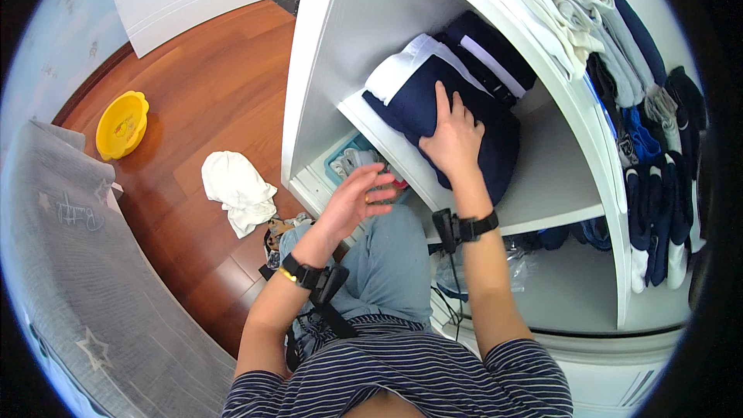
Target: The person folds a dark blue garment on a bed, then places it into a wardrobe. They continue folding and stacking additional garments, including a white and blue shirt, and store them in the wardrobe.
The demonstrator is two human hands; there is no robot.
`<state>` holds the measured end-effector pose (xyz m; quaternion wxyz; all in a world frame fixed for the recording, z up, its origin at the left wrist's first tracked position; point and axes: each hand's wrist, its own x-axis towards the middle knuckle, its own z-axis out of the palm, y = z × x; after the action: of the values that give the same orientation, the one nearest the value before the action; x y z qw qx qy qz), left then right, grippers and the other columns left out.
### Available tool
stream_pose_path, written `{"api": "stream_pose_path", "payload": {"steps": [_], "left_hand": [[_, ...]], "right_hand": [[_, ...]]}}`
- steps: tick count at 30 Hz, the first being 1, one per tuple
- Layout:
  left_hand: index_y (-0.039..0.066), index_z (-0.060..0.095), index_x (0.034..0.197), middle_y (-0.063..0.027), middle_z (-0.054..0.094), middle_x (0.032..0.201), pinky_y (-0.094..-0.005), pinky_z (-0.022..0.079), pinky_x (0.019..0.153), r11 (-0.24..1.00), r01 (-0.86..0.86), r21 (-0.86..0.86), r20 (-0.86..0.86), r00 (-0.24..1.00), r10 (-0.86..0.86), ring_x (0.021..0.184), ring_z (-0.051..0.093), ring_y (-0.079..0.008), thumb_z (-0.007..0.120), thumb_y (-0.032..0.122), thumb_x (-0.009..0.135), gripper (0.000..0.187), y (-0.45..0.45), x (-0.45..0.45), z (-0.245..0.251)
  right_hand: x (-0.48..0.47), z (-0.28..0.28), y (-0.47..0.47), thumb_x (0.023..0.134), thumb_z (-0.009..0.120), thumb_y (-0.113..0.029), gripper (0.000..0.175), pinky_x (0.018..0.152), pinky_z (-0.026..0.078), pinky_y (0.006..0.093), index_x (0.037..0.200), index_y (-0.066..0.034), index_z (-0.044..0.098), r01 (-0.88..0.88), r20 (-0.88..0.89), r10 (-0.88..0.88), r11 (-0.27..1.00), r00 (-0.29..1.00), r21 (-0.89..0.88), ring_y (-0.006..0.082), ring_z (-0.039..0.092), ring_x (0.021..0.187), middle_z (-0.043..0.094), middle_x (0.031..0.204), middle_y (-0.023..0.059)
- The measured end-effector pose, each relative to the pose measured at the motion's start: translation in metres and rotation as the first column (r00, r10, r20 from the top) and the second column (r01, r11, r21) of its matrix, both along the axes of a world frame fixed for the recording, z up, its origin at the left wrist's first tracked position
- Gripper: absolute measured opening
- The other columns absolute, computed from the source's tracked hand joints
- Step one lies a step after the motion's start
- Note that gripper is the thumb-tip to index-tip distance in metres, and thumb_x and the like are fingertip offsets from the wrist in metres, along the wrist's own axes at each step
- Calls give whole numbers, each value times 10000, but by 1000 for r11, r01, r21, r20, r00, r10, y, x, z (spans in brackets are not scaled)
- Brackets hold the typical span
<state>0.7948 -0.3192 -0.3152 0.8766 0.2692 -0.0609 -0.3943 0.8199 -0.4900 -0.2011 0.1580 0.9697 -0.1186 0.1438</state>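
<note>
My right hand [455,136] rests with spread fingers on a dark navy folded garment [499,145] on a white wardrobe shelf [560,212]. A white folded cloth [400,67] shows beside the garment's far left side, and more dark clothing [493,46] with a white stripe lies behind. My left hand [357,200] hovers in front of the shelf edge with its fingers apart and nothing in it. Below that hand, a light blue basket [334,171] of small grey and white textiles stands on the lower level, partly hidden.
White and grey clothes [557,11] fill the compartment to the right, above several dark garments with white ends [653,220]. A crumpled white cloth [238,188] and a yellow basin [123,126] lie on the wood floor. A grey star-patterned cover [104,278] borders the left.
</note>
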Motion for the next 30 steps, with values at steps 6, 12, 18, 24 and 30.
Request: {"api": "stream_pose_path", "payload": {"steps": [6, 12, 18, 24, 30], "left_hand": [[90, 224, 1383, -106, 358, 1366, -417, 355, 994, 973, 7, -230, 62, 998, 7, 1212, 392, -237, 482, 513, 865, 717, -47, 11, 10], [77, 329, 1347, -120, 419, 1332, -418, 320, 1034, 910, -142, -390, -131, 986, 98, 1199, 427, -260, 524, 583, 797, 772, -60, 6, 12], [63, 305, 1369, -166, 419, 1327, -456, 364, 997, 922, -188, -338, -269, 958, 97, 1169, 457, -314, 388, 594, 831, 760, -18, 8, -25], [78, 330, 1361, -161, 427, 1315, -445, 368, 980, 763, -171, -623, -360, 929, -85, 1154, 452, -308, 289, 636, 857, 752, 1, -1, -40], [32, 431, 1280, -139, 510, 1232, -360, 456, 890, 940, -88, -328, -131, 990, 47, 1059, 532, -253, 401, 440, 920, 545, 20, 5, 12]], "right_hand": [[-10, 42, -19, 649, 681, -153, 626, 631, 512, 405, 1233, -115, 459, -195, 195, 195, 981, 961, -18, 303, 620, 775, 617, 927, 120], [-83, 42, 63, 627, 709, -351, 809, 708, 522, 364, 1282, -7, 381, -388, -152, 416, 903, 897, 183, 324, 597, 878, 515, 1186, 203], [-54, 57, 0, 653, 725, -448, 889, 942, 396, 397, 1307, 28, 355, -294, 62, 303, 825, 951, 482, 376, 465, 1139, 448, 1277, 241], [-65, 6, -35, 570, 786, -382, 1085, 1021, 309, 345, 1350, 94, 201, 110, 2, 387, -268, 922, 957, 292, 378, 1229, 359, 1316, 256], [-86, -23, -23, 618, 706, -234, 671, 658, 520, 315, 1157, 77, 454, 243, -197, 147, -705, 969, 666, 252, 608, 756, 596, 940, 184]]}}
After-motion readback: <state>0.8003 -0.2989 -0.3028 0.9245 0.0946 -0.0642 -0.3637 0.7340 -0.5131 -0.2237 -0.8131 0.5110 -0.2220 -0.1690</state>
